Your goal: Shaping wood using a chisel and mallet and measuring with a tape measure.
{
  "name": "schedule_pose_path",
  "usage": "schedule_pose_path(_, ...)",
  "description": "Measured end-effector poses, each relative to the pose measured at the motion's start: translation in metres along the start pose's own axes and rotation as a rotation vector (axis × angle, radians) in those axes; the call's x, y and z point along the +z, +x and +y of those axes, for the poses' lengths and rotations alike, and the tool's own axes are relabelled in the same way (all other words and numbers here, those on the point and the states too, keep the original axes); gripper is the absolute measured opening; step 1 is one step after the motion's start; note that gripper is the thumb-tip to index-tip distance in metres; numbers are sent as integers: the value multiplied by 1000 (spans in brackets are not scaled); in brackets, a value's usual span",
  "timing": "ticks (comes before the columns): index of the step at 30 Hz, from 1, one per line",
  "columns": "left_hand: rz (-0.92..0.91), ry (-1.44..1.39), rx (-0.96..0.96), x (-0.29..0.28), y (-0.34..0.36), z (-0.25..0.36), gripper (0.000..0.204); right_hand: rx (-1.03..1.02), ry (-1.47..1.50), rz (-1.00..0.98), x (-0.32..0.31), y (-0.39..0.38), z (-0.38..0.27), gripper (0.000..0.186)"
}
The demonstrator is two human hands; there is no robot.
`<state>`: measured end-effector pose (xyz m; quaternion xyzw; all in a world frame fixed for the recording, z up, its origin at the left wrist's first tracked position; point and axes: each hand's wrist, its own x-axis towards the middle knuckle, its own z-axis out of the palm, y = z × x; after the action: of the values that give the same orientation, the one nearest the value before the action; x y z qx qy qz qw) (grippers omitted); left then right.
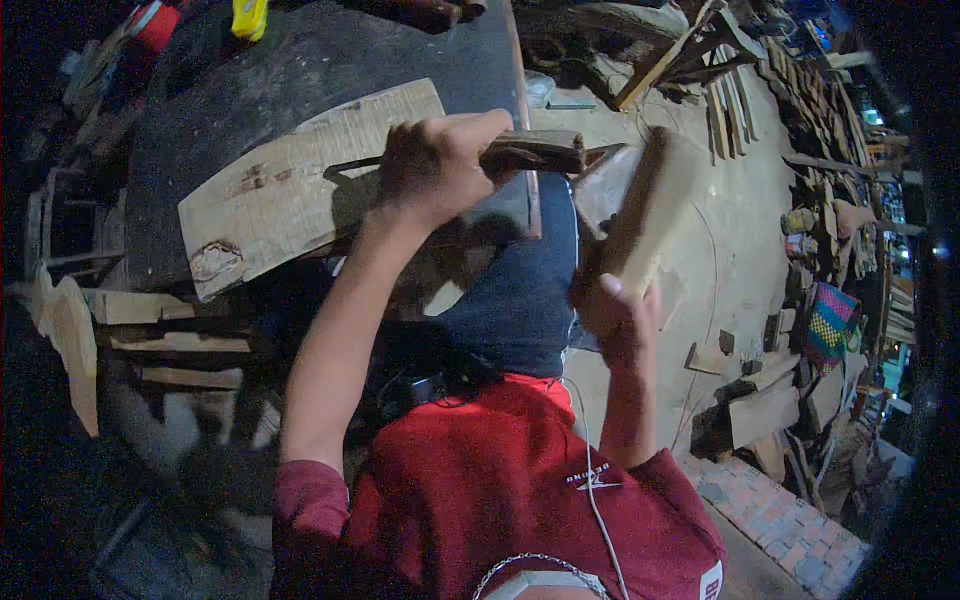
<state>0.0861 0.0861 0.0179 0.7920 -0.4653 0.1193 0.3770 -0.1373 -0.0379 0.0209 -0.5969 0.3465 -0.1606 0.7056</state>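
My left hand point(445, 160) is closed around a dark, rough length of wood point(535, 150), held crosswise above a pale plank point(260, 200) with knots and dark marks. The plank lies on a dark tabletop point(200, 90). My right hand point(625, 310) grips a long wooden block point(650, 200), blurred by motion, raised diagonally at the right of the table's edge. Whether the block touches the other piece I cannot tell.
A yellow object point(248, 18) sits at the table's far end. Wood scraps point(760, 400) and slats point(730, 115) lie along the right, near a checkered woven bag point(832, 325). More boards point(180, 340) are at the left. A white cord runs down past my leg.
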Motion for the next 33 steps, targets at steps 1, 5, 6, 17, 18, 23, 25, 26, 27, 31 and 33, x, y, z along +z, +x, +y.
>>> schedule_pose_path(1, 1, -10, -6, 1, -1, -1, 20, -21, 16, -38, 8, -2, -15, 56)
schedule_pose_path(5, -15, 12, -30, -1, 0, 0, 20, -233, 467, 110, 18, -1, -3, 53)
schedule_pose_path(6, -13, 26, -41, 0, 0, 0, 20, -224, 471, 94, 9, 1, 16, 53)
schedule_pose_path(17, 28, -31, -25, -2, -6, -7, 13, -81, 144, -4, 35, -6, 16, 50)
schedule_pose_path(18, 28, -43, -39, -2, -7, -7, 14, -81, 139, -15, 36, -6, 16, 50)
schedule_pose_path(23, 23, -69, -15, -3, -7, -4, 14, -273, 287, -99, 8, 14, 30, 61)
schedule_pose_path(25, -8, -93, -26, 0, -3, -2, 14, -319, 396, -172, -16, 25, 50, 54)
schedule_pose_path(26, -24, -44, -7, -2, -7, -5, 18, -312, 402, -188, -15, 19, 50, 54)
schedule_pose_path(27, -41, 4, 11, -3, -11, -8, 21, -203, 168, -153, -15, 11, 46, 51)
schedule_pose_path(31, 6, 11, 9, -5, -7, -6, 23, -608, -810, -188, -9, 9, 21, 46)
schedule_pose_path(33, 6, -63, -43, -6, -8, -4, 22, -409, 29, -311, 15, 9, 8, 46)
